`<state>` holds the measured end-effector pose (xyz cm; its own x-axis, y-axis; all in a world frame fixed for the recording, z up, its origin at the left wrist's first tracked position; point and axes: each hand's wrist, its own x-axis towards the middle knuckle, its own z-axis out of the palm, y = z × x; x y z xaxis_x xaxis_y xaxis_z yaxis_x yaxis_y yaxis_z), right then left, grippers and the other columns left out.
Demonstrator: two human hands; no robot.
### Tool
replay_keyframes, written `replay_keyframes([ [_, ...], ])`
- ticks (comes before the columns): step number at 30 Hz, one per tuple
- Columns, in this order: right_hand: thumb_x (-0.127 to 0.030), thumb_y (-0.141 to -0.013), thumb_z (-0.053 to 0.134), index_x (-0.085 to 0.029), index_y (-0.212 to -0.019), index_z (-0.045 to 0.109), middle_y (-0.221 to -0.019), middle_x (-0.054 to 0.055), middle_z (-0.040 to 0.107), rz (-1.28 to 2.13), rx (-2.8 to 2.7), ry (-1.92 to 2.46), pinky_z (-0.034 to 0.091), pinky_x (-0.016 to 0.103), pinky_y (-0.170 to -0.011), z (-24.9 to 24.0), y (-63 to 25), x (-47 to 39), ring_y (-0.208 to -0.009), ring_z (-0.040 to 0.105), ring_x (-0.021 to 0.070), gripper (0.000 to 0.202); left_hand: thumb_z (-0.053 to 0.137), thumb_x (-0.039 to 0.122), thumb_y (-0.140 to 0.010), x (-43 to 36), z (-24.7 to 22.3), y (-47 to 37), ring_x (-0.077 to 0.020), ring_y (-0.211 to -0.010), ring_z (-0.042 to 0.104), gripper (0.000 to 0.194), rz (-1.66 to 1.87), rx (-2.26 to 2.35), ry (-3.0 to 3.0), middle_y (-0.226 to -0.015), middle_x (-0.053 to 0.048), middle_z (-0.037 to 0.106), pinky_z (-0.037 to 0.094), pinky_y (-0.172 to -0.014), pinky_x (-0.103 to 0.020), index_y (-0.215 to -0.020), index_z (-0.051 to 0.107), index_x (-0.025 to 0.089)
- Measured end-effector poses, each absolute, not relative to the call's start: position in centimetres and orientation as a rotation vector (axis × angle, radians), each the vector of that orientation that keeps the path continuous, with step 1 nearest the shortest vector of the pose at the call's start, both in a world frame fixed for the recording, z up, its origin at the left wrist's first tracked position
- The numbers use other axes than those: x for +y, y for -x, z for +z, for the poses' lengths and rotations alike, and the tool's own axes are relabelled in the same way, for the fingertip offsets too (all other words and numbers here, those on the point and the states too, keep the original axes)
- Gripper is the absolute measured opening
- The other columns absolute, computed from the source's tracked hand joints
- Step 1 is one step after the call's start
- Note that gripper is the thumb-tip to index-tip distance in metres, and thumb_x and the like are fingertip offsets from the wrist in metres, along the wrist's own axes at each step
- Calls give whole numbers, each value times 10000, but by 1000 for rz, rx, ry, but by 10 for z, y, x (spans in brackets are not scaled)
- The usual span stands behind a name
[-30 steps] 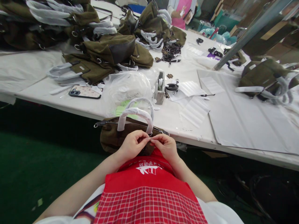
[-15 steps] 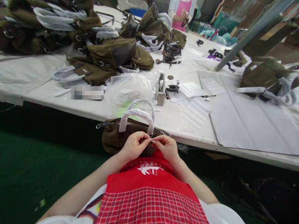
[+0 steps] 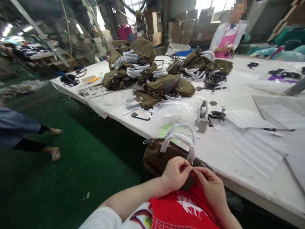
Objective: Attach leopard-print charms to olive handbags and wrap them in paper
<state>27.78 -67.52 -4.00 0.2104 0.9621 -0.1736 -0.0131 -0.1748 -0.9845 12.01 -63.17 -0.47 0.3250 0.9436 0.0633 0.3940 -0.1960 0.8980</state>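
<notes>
An olive-brown handbag point(image 3: 154, 157) with a long zip is held between my body and the table's front edge. Its two handles point(image 3: 179, 140) stand up, wrapped in white covering. At the foot of the nearer handle, my left hand point(image 3: 177, 173) and my right hand point(image 3: 209, 184) meet with fingertips pinched together. Whatever lies between the fingertips is too small and hidden to make out. A red apron point(image 3: 176, 211) is right below my hands.
Piled olive bags point(image 3: 143, 76) lie across the white table point(image 3: 240, 156). Behind the handbag are clear plastic bags point(image 3: 178, 113), a tape dispenser point(image 3: 203, 116), a coiled black strap point(image 3: 216, 115) and a phone point(image 3: 141, 114). Across the table stands a person in a pink apron point(image 3: 227, 43); another walks at left.
My view has swung left and up, so the scene sits further right and lower. Both hands keep their pinch at the handle's foot. A walking person's legs have come into view at left.
</notes>
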Motion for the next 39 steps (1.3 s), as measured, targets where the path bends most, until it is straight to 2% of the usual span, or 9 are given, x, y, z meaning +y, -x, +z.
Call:
replay_keyframes([
  [4,-452,-732,739,-193,-823,757,-814,85,743,1148,-960,1428,572,330,-671,-34,-272,-676,-704,671,215,275,576,247,-847,-635,-5,-122,-169,-673,583,156,857,1164,-1755,-709,-39,647,455,-647,-299,-708,626,197],
  [15,-390,-731,750,-187,-769,736,-720,49,729,1163,-843,1338,553,299,-584,-29,-262,-673,-629,654,180,207,558,249,-868,-638,-1,-126,-155,-658,587,220,925,1152,-1632,-674,-13,636,461,-654,-281,-663,609,189],
  [22,-361,-761,727,-186,-779,723,-775,50,737,1183,-880,1321,566,314,-667,-33,-261,-672,-694,670,183,176,552,237,-876,-633,-4,-122,-153,-691,617,188,865,1093,-1664,-708,-14,664,492,-682,-275,-718,636,182],
  [26,-347,-795,687,-198,-941,709,-954,71,735,1026,-1088,1427,566,369,-786,-31,-280,-670,-827,683,212,210,569,234,-870,-626,4,-98,-145,-728,618,95,904,1097,-1787,-978,-57,674,508,-631,-261,-891,653,195],
  [28,-340,-807,670,-202,-1070,676,-957,75,720,874,-1237,1541,560,380,-788,-29,-293,-667,-833,674,217,297,563,233,-880,-622,7,-76,-160,-819,629,96,1059,1217,-1862,-1089,-76,643,525,-685,-276,-933,637,205],
  [30,-343,-788,687,-200,-1143,644,-998,88,701,729,-1398,1641,549,398,-809,-28,-306,-663,-885,660,235,385,577,237,-875,-616,4,-48,-202,-968,618,82,1257,1446,-1914,-1101,-89,630,525,-808,-320,-936,619,203],
  [33,-357,-726,742,-192,-1186,620,-1135,117,664,573,-1622,1732,491,451,-926,-28,-314,-654,-1052,610,282,504,662,307,-815,-602,-16,-10,-278,-1148,548,293,1417,1830,-1879,-1204,-148,585,477,-955,-413,-1062,586,167],
  [35,-384,-688,772,-184,-1212,604,-1162,126,652,557,-1749,1762,461,463,-957,-30,-312,-646,-1086,591,297,585,723,390,-749,-593,-36,9,-318,-1198,518,493,1318,1938,-1798,-1246,-181,567,438,-1010,-467,-1140,563,135],
  [39,-397,-655,797,-179,-1237,573,-1127,115,651,626,-1886,1793,462,428,-925,-33,-300,-635,-1063,585,287,661,726,534,-682,-585,-65,24,-319,-1118,603,620,975,1686,-1446,-1171,-150,652,470,-984,-472,-1140,584,139],
])
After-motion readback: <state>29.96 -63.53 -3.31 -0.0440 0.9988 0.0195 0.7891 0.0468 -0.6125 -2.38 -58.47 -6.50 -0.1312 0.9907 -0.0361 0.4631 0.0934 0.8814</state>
